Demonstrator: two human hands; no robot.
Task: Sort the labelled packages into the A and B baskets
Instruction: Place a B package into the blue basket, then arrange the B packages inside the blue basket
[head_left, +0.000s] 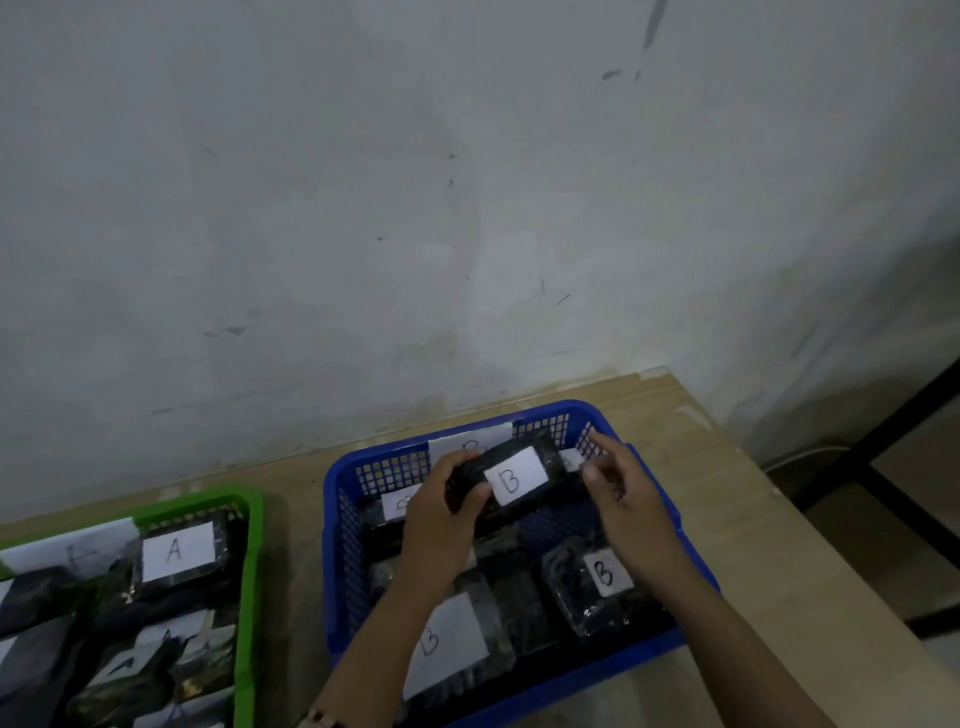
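A black package with a white B label (511, 480) is held over the far end of the blue basket (332, 525). My left hand (447, 512) grips its left end, fingers curled over the top. Just off the package's right end is my right hand (618, 493), fingers loosely curled; whether it touches the package is unclear. Inside the blue basket lie several black B-labelled packages, one at the right (597, 582). The green basket (249, 545) at the left holds black packages with A labels, one at its top (179, 553).
Both baskets stand on a light wooden table (769, 530) pushed against a grey wall. The table's right edge runs diagonally past the blue basket. A dark metal frame (893, 410) stands on the floor to the right.
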